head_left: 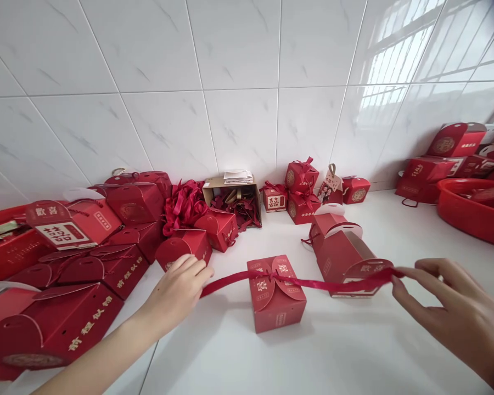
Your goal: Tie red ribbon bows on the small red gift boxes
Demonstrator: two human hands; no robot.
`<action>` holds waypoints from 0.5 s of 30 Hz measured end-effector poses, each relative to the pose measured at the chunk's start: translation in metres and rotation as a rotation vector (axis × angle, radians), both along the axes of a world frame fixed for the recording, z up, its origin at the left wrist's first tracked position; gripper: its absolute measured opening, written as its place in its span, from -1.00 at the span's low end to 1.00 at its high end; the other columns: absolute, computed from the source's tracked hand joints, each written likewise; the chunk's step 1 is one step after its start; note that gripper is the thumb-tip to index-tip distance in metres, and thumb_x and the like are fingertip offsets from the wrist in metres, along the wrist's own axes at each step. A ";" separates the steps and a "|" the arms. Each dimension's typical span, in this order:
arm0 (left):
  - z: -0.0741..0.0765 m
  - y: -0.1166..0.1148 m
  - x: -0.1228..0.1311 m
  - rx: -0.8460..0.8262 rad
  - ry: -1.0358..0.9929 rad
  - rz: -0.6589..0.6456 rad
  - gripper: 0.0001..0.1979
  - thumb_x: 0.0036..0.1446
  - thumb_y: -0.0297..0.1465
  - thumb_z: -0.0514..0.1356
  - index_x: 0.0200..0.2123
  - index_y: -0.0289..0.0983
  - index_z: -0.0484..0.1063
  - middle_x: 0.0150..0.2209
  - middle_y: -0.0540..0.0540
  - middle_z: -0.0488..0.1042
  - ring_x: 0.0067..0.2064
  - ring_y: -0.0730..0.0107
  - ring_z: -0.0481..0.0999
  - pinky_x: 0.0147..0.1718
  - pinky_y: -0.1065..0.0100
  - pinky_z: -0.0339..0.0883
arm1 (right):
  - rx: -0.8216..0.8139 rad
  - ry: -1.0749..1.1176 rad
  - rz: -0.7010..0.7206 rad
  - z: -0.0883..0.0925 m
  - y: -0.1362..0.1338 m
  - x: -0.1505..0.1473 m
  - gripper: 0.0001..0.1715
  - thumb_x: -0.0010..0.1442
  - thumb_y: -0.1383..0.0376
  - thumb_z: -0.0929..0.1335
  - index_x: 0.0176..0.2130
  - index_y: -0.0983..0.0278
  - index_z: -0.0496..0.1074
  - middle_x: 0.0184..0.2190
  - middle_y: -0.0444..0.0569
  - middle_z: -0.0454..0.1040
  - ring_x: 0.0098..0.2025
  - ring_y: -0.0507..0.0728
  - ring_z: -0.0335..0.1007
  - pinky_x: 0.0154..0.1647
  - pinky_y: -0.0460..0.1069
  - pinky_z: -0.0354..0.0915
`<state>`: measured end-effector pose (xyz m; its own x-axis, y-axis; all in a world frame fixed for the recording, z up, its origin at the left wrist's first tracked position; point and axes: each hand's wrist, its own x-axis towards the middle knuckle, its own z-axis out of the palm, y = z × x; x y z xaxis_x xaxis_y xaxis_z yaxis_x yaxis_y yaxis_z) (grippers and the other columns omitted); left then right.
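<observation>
A small red gift box (pixel 278 315) with pale lettering stands on the white counter in front of me. Its curved top flaps are folded together, and a dark red ribbon (pixel 333 285) runs across their middle. The ribbon is stretched out to both sides of the box. At the left, my left hand (pixel 185 285) is closed on one end of it. My right hand (pixel 448 307) pinches the other end between thumb and forefinger, the remaining fingers bent. Just behind the ribbon's right part lies a larger red box (pixel 341 255) with an open side.
Stacked red boxes (pixel 94 274) crowd the left side. Behind are a heap of red ribbon (pixel 185 206), a cardboard box (pixel 253 192) of trimmings and ribbon-tied boxes (pixel 302 192). A red plastic basin (pixel 473 216) stands at the right, against more red boxes (pixel 426 175). A tiled wall (pixel 242 66) closes off the back.
</observation>
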<state>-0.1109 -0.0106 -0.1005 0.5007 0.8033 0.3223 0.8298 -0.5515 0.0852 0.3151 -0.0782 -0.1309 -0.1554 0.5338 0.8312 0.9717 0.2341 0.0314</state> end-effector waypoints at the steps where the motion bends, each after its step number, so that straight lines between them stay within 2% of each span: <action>1: 0.001 0.000 0.005 0.001 -0.060 0.012 -0.82 0.11 -0.53 0.02 -0.42 -0.21 0.38 -0.42 -0.08 0.43 -0.32 0.23 0.36 -0.27 0.24 0.21 | 0.025 0.021 0.043 0.003 -0.001 -0.008 -0.81 0.12 0.28 0.39 -0.20 0.11 0.40 -0.33 0.04 0.39 -0.38 0.22 0.39 -0.35 0.11 0.31; 3: 0.004 -0.001 0.019 -0.069 -0.240 0.045 -0.91 0.17 -0.40 0.07 -0.33 -0.19 0.37 -0.31 -0.08 0.45 -0.26 0.24 0.40 -0.22 0.24 0.25 | 0.015 0.111 0.209 0.011 -0.001 -0.030 -0.70 0.14 0.34 0.37 -0.09 0.13 0.39 -0.24 0.07 0.42 -0.29 0.24 0.43 -0.26 0.10 0.35; 5: 0.006 -0.004 0.038 -0.214 -0.448 0.063 -0.92 0.17 -0.32 0.10 -0.28 -0.18 0.34 -0.24 -0.08 0.45 -0.21 0.27 0.44 -0.18 0.26 0.30 | -0.133 0.183 0.455 0.016 0.002 -0.058 -0.72 0.19 0.40 0.30 -0.08 0.17 0.37 -0.22 0.06 0.44 -0.23 0.20 0.45 -0.27 0.04 0.38; 6: 0.006 -0.005 0.048 -0.292 -0.535 0.062 -0.90 0.16 -0.30 0.12 -0.27 -0.18 0.34 -0.22 -0.08 0.44 -0.18 0.27 0.45 -0.15 0.26 0.32 | -0.237 0.214 0.527 0.018 0.006 -0.072 -0.76 0.23 0.40 0.26 -0.10 0.18 0.36 -0.22 0.05 0.44 -0.24 0.17 0.46 -0.31 0.01 0.38; 7: 0.005 -0.006 0.058 -0.359 -0.602 0.058 -0.88 0.15 -0.29 0.14 -0.27 -0.18 0.33 -0.21 -0.07 0.43 -0.15 0.27 0.46 -0.12 0.25 0.33 | -0.353 0.236 0.553 0.018 0.010 -0.086 -0.78 0.27 0.37 0.23 -0.09 0.20 0.35 -0.22 0.05 0.44 -0.25 0.16 0.46 -0.35 -0.01 0.38; 10: 0.002 -0.006 0.081 -0.465 -0.693 0.047 -0.87 0.08 -0.30 0.20 -0.32 -0.20 0.33 -0.20 -0.07 0.39 -0.11 0.26 0.44 -0.10 0.22 0.36 | -0.657 0.289 0.467 0.018 0.027 -0.116 -0.71 0.35 0.23 0.12 -0.03 0.23 0.30 -0.20 0.08 0.45 -0.32 0.16 0.47 -0.43 0.00 0.34; 13: -0.002 -0.005 0.090 -0.477 -0.728 0.020 -0.87 0.03 -0.36 0.23 -0.34 -0.21 0.34 -0.21 -0.07 0.35 -0.12 0.26 0.42 -0.12 0.22 0.37 | -0.930 0.350 0.466 0.016 0.040 -0.128 -0.62 0.39 0.14 0.04 0.03 0.21 0.24 -0.43 -0.05 0.45 -0.49 0.13 0.39 -0.55 -0.04 0.23; 15: -0.005 -0.005 0.091 -0.491 -0.750 0.000 -0.87 0.02 -0.38 0.23 -0.33 -0.20 0.33 -0.21 -0.07 0.34 -0.15 0.28 0.41 -0.13 0.22 0.37 | -1.020 0.390 0.509 0.015 0.041 -0.129 -0.59 0.39 0.13 0.02 0.08 0.21 0.18 -0.55 -0.13 0.39 -0.57 0.11 0.32 -0.58 -0.07 0.15</action>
